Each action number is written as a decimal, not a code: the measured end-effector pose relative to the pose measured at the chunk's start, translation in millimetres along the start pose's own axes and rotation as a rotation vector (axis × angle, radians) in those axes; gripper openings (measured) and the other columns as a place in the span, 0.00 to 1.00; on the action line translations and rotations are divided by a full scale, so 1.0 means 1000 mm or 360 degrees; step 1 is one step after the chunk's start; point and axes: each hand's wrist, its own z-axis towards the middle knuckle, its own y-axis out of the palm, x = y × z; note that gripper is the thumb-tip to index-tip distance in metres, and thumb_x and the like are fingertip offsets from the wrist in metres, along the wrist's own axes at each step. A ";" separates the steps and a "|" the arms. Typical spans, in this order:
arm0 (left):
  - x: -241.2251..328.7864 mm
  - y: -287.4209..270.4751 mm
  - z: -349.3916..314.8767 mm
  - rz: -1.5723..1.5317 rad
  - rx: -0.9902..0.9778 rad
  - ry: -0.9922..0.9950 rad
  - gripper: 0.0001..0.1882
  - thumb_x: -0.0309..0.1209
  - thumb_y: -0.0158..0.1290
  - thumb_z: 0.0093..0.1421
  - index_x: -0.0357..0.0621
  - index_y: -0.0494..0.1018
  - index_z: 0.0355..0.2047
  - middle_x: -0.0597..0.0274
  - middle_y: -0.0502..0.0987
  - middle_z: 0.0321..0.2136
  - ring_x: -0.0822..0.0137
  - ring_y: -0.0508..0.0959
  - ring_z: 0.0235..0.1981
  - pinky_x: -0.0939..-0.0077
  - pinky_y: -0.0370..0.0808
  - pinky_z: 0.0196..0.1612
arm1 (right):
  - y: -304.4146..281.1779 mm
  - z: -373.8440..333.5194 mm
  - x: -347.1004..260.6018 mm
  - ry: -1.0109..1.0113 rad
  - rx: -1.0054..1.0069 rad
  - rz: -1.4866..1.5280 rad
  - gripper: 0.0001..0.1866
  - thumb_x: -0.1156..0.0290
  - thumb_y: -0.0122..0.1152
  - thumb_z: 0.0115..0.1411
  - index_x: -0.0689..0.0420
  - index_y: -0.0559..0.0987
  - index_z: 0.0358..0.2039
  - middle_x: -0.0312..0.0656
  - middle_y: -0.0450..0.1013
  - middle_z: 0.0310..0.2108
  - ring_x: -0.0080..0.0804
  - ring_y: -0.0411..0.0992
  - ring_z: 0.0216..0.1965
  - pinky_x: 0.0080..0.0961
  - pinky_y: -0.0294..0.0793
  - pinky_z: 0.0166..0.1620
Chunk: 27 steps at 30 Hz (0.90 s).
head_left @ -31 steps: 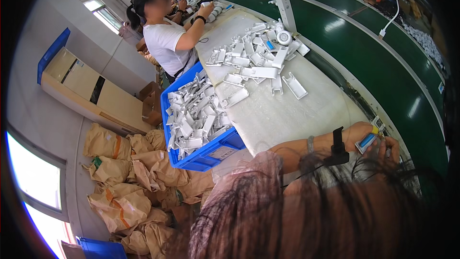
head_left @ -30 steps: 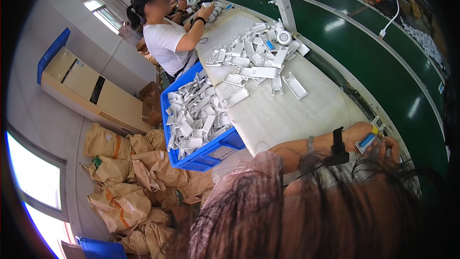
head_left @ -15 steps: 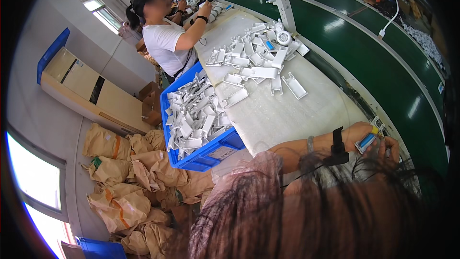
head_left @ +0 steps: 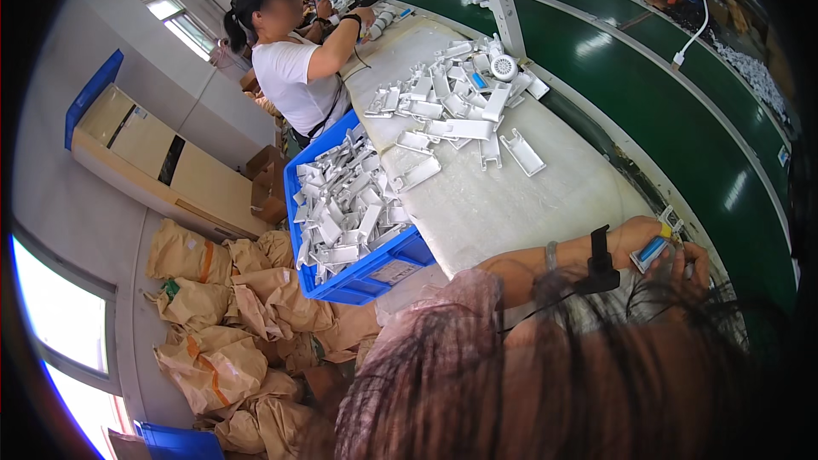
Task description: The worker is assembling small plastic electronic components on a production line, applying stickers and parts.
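Observation:
At the table's right edge, my left hand is closed on a white plastic housing with a blue cylinder, like a battery cell, lying in it. A small yellow piece shows by the left fingertips; whether it is a finger cover or a part is unclear. My right hand has its bent fingers pressed to the housing's other side. Hair hides much of the right hand and arm. My left wrist wears a black strap and a clear band.
White plastic housings lie piled across the pale table. Left of it stands a blue crate full of similar parts. A green conveyor runs along the right, past a white post. A co-worker stands beyond the crate.
My hands and the housing stay nearly still. The co-worker's raised hand has come down toward the table.

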 end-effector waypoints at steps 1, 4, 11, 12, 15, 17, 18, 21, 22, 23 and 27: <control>-0.001 0.001 -0.001 0.0006 0.0002 0.0004 0.12 0.35 0.39 0.64 0.43 0.67 0.41 0.60 0.75 0.25 0.65 0.74 0.18 0.63 0.75 0.18 | -0.001 -0.002 -0.001 0.0027 0.0000 0.0018 0.06 0.75 0.54 0.62 0.63 0.73 0.39 0.42 0.71 0.32 0.29 0.69 0.32 0.23 0.67 0.38; -0.002 0.003 -0.003 0.0041 -0.0005 0.0032 0.12 0.36 0.39 0.64 0.44 0.67 0.41 0.60 0.75 0.25 0.65 0.75 0.18 0.63 0.75 0.18 | -0.003 -0.002 -0.005 0.0014 0.0011 0.0005 0.06 0.75 0.54 0.62 0.63 0.73 0.39 0.42 0.71 0.32 0.29 0.69 0.32 0.23 0.67 0.38; 0.002 0.002 -0.002 0.0001 -0.0011 0.0042 0.13 0.37 0.42 0.64 0.43 0.69 0.41 0.60 0.75 0.24 0.66 0.75 0.18 0.65 0.74 0.17 | -0.004 0.005 -0.018 0.0043 -0.0037 -0.0073 0.06 0.75 0.54 0.61 0.63 0.73 0.38 0.42 0.71 0.32 0.29 0.69 0.33 0.23 0.68 0.38; 0.002 0.002 -0.002 -0.0002 -0.0018 0.0037 0.13 0.37 0.43 0.64 0.43 0.69 0.42 0.60 0.75 0.24 0.66 0.75 0.18 0.65 0.74 0.17 | -0.003 0.003 -0.011 0.0041 -0.0035 -0.0080 0.06 0.75 0.54 0.61 0.63 0.73 0.38 0.42 0.71 0.32 0.29 0.69 0.33 0.23 0.68 0.38; 0.002 0.004 -0.003 0.0021 -0.0014 0.0060 0.13 0.38 0.43 0.64 0.43 0.69 0.41 0.60 0.75 0.24 0.66 0.75 0.18 0.65 0.74 0.17 | 0.004 -0.008 0.014 0.0301 0.0028 0.0123 0.06 0.76 0.54 0.61 0.63 0.73 0.38 0.42 0.71 0.32 0.30 0.69 0.33 0.24 0.68 0.38; 0.002 0.004 -0.004 0.0035 -0.0029 0.0066 0.13 0.39 0.44 0.64 0.43 0.69 0.41 0.60 0.75 0.24 0.66 0.75 0.18 0.65 0.74 0.17 | 0.005 -0.009 0.017 0.0307 0.0086 0.0223 0.06 0.76 0.55 0.61 0.63 0.74 0.38 0.43 0.72 0.32 0.30 0.70 0.33 0.24 0.68 0.38; 0.002 0.005 -0.005 0.0049 -0.0038 0.0074 0.14 0.39 0.44 0.64 0.43 0.69 0.41 0.60 0.75 0.24 0.66 0.75 0.18 0.65 0.74 0.17 | 0.006 -0.011 0.019 0.0309 0.0098 0.0208 0.06 0.76 0.55 0.61 0.63 0.74 0.38 0.43 0.72 0.32 0.30 0.70 0.33 0.24 0.68 0.38; 0.006 0.007 -0.008 0.0014 -0.0013 0.0052 0.13 0.39 0.43 0.65 0.44 0.69 0.40 0.60 0.75 0.24 0.67 0.75 0.18 0.66 0.74 0.17 | 0.003 -0.009 0.016 0.0353 0.0103 0.0212 0.05 0.76 0.55 0.61 0.62 0.74 0.37 0.43 0.72 0.32 0.31 0.71 0.33 0.24 0.69 0.38; 0.005 0.007 -0.008 0.0009 0.0008 0.0073 0.13 0.40 0.43 0.65 0.44 0.69 0.39 0.61 0.75 0.24 0.68 0.75 0.18 0.67 0.75 0.17 | 0.001 -0.004 -0.002 0.0267 0.0086 0.0052 0.05 0.76 0.55 0.61 0.62 0.74 0.37 0.43 0.72 0.32 0.32 0.72 0.33 0.24 0.69 0.38; 0.004 0.007 -0.008 0.0012 -0.0019 0.0059 0.13 0.40 0.43 0.65 0.44 0.69 0.39 0.61 0.75 0.24 0.68 0.75 0.18 0.67 0.75 0.17 | -0.002 0.000 -0.013 0.0184 0.0067 -0.0111 0.05 0.76 0.55 0.61 0.62 0.74 0.37 0.44 0.73 0.33 0.32 0.72 0.34 0.25 0.70 0.39; 0.000 0.016 -0.009 0.0082 -0.0030 0.0205 0.12 0.40 0.44 0.65 0.44 0.67 0.38 0.62 0.74 0.25 0.69 0.73 0.17 0.69 0.74 0.15 | -0.007 -0.001 -0.016 -0.0142 0.0164 -0.0359 0.05 0.79 0.59 0.56 0.61 0.74 0.34 0.44 0.72 0.32 0.38 0.71 0.34 0.29 0.70 0.38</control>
